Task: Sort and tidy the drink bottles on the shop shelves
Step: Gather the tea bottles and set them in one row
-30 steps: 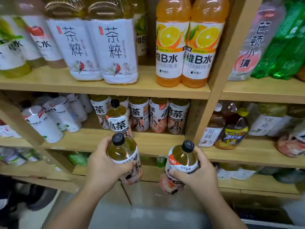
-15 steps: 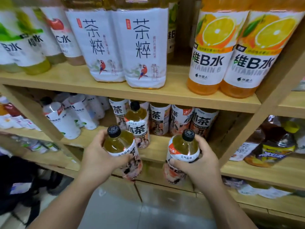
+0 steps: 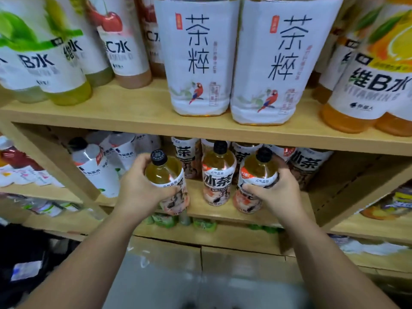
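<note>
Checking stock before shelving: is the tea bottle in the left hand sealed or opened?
Capped: the tea bottle in the left hand has its black cap on. Whether the seal is unbroken, cannot tell.

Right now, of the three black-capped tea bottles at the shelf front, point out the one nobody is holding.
The middle tea bottle, standing free on the shelf. The left hand grips the one beside it, the right hand the other.

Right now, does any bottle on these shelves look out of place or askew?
Yes. On the middle shelf, left of the iced tea bottles, the white-labelled bottles lean sideways against each other instead of standing upright. The big bottles on the upper shelf stand straight.
</note>
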The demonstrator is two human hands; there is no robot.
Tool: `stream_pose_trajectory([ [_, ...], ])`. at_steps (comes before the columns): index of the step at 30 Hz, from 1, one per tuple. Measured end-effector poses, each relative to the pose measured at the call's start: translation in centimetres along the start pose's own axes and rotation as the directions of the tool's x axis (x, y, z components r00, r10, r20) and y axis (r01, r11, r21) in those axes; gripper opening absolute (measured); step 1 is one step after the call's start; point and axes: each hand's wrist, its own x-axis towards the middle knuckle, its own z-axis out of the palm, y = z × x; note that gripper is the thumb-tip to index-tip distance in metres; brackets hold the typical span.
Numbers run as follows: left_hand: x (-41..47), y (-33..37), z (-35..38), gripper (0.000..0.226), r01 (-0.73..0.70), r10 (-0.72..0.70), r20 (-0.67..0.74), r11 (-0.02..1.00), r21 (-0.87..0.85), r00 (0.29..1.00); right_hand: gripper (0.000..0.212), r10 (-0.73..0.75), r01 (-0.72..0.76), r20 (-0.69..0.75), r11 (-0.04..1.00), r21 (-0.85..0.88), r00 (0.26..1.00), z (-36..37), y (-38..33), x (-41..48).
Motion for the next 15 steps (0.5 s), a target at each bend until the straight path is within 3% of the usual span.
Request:
stream_pose_trajectory([
  [5, 4.0, -2.2, 0.5, 0.076, 0.018, -0.023, 0.089, 0.998, 0.056, 0.996, 0.079, 0.079, -0.078, -0.019, 0.996, 0.039, 0.997, 0.1, -0.7, -0.7],
  [9, 4.8, -2.2, 0.7, 0.072, -0.085, 0.089, 0.192, 0.996, -0.029, 0.977, 0.081, 0.142, -0.138, -0.060, 0.989, 0.061, 0.988, 1.3, 0.3, -2.9],
  [12, 4.0, -3.8, 1.2, 0.083, -0.085, 0.098, 0.180, 0.993, -0.082, 0.979, 0.102, 0.226, -0.215, -0.080, 0.968, 0.132, 0.971, 3.0, 1.7, -4.9],
  [15, 2.9, -5.7, 2.0, 0.067, -0.078, 0.093, 0.139, 0.991, -0.109, 0.986, 0.092, 0.249, -0.235, -0.099, 0.963, 0.132, 0.963, 4.0, 2.0, -5.4],
])
